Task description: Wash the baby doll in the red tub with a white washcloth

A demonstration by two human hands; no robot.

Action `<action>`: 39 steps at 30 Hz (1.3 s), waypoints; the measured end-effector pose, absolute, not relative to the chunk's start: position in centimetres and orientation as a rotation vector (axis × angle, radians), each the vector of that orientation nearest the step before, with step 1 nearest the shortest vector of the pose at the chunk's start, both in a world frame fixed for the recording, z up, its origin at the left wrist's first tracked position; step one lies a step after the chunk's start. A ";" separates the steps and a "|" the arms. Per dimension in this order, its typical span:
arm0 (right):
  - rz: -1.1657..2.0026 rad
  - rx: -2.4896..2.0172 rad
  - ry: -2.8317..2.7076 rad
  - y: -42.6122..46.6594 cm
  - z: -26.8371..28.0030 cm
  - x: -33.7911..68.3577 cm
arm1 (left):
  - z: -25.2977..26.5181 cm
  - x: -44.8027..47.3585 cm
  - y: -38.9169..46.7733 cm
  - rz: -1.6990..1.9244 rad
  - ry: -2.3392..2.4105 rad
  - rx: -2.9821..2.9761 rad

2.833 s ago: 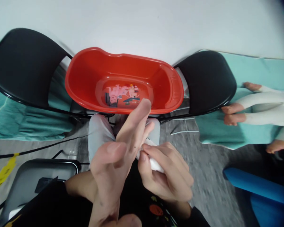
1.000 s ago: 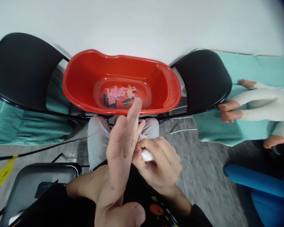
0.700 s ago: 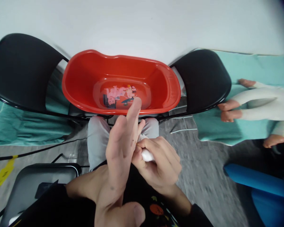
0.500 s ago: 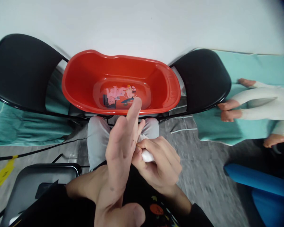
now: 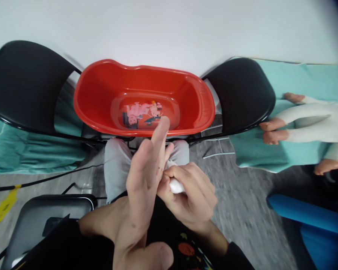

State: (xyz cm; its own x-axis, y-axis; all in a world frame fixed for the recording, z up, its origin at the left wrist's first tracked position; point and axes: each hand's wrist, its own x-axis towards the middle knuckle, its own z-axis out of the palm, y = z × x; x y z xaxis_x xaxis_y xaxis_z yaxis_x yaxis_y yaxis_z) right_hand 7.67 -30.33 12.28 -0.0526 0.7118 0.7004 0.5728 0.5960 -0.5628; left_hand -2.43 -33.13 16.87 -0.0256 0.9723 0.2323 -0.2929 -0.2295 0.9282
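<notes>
My left hand (image 5: 142, 183) is raised on edge above my lap, fingers stretched out and thumb apart, with a few small dark specks on its palm. Against that palm my right hand (image 5: 193, 195) is closed around a soft white wad (image 5: 176, 186), which looks like tissue or cotton. Part of the wad is hidden by my fingers. Beyond my hands stands a red plastic baby bath (image 5: 197, 99) with a printed cartoon picture on its floor. The tip of my left hand overlaps the bath's near rim in view.
Black chairs (image 5: 22, 86) (image 5: 242, 93) flank the bath. At right, a doll's legs in white clothing (image 5: 310, 122) lie on a green cloth (image 5: 253, 153). A blue chair (image 5: 310, 215) is at lower right. A grey seat (image 5: 59, 206) and a cable with a yellow tag (image 5: 2, 210) are at lower left.
Almost nothing differs. Both hands have shifted very slightly to the right, with the white wad still in my right hand.
</notes>
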 end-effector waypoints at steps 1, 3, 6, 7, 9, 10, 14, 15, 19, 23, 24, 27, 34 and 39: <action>0.155 -1.067 -1.729 -30.3 12.3 7.7 | 16.9 -2.4 -33.1 1.508 0.886 1.123; 0.147 -1.069 -1.730 -30.3 12.4 7.7 | 16.7 -2.8 -33.0 1.462 0.838 1.173; 0.130 -1.077 -1.721 -30.2 12.3 7.8 | 16.2 -3.8 -32.8 1.374 0.684 1.263; 0.124 -1.081 -1.716 -30.2 12.2 7.8 | 16.1 -4.0 -32.8 1.375 0.665 1.261; 0.125 -1.082 -1.704 -30.2 12.1 7.8 | 16.2 -4.0 -32.9 1.384 0.690 1.220; 0.137 -1.077 -1.696 -30.2 12.1 7.8 | 16.3 -3.7 -33.0 1.395 0.730 1.193; 0.253 -1.051 -1.639 -30.2 12.5 7.8 | 16.8 -2.8 -33.0 1.451 0.858 1.094; 0.298 -1.049 -1.622 -30.2 12.5 7.8 | 16.7 -2.8 -32.9 1.464 0.844 1.099; 0.516 -1.107 -1.567 -30.1 11.8 8.9 | 15.2 -3.8 -31.7 1.428 0.813 1.199; 0.614 -1.264 -1.478 -29.5 8.6 11.9 | 13.0 -3.6 -29.9 1.312 0.986 1.177; 0.604 -1.332 -1.457 -29.3 7.7 13.0 | 12.4 -3.2 -29.3 1.281 1.007 1.190; 0.556 -1.583 -1.394 -28.7 5.0 17.6 | 10.3 -1.3 -27.7 1.187 0.981 1.258; 0.591 -1.936 -1.025 -29.5 3.6 31.9 | 5.3 5.7 -24.6 0.970 0.823 1.342; 0.201 -2.072 -0.916 -27.7 6.3 45.6 | 2.9 11.4 -22.8 0.863 0.703 1.344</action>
State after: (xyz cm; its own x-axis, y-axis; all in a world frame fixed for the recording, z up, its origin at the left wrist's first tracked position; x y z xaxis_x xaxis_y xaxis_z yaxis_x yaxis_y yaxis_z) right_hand 45.56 -27.72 6.26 0.7198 0.6719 0.1744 0.5370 -0.3798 -0.7532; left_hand 11.39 -22.76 2.92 0.5226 0.8511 0.0498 -0.1225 0.0172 0.9923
